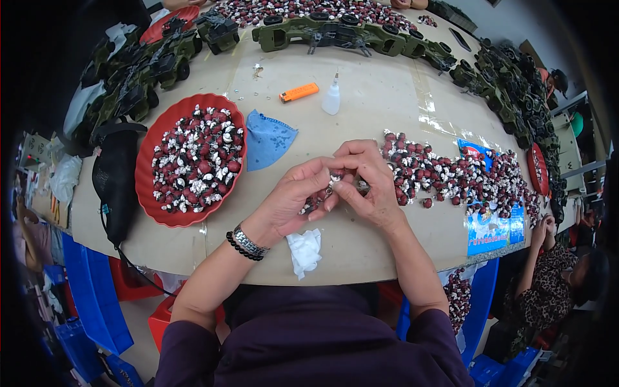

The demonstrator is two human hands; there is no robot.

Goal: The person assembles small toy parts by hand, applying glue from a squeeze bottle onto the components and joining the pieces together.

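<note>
My left hand [293, 197] and my right hand [369, 187] meet above the near middle of the table. Pinched between their fingertips is a small dark-red and white figure [336, 174], mostly covered by the fingers. More such pieces [312, 204] show under the curled fingers of my left hand. To the left stands a red scalloped bowl [146, 191] heaped with the same figures. A loose pile of figures [429, 169] spreads to the right of my right hand. Just below my hands lies a crumpled white tissue [304, 251].
A blue cloth [271, 138], an orange lighter [299, 93] and a white needle-tip bottle [331, 98] lie or stand beyond my hands. Green toy vehicles [335, 35] line the far side. A black bag [115, 184] hangs at the left edge. Another person [548, 284] sits at right.
</note>
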